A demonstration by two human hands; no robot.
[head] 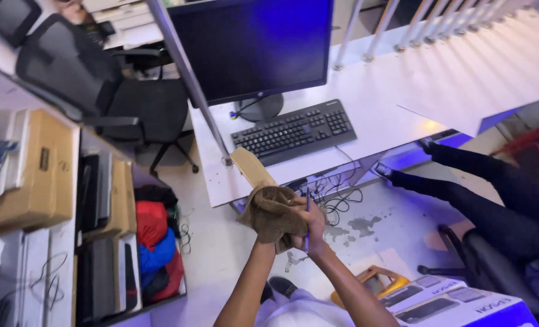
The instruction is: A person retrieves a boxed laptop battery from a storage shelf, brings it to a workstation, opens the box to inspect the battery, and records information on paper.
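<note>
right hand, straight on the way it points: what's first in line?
Likely the brown cloth it already presses, wrapped over the tan wooden piece. Right hand also pinches a thin blue pen. Beyond lies the white desk's edge; depth unclear.

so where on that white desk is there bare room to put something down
The white desk is bare right of the keyboard, up to the railing posts. A narrow strip lies free along the front edge, left of the keyboard. Around the monitor stand it is crowded.
</note>
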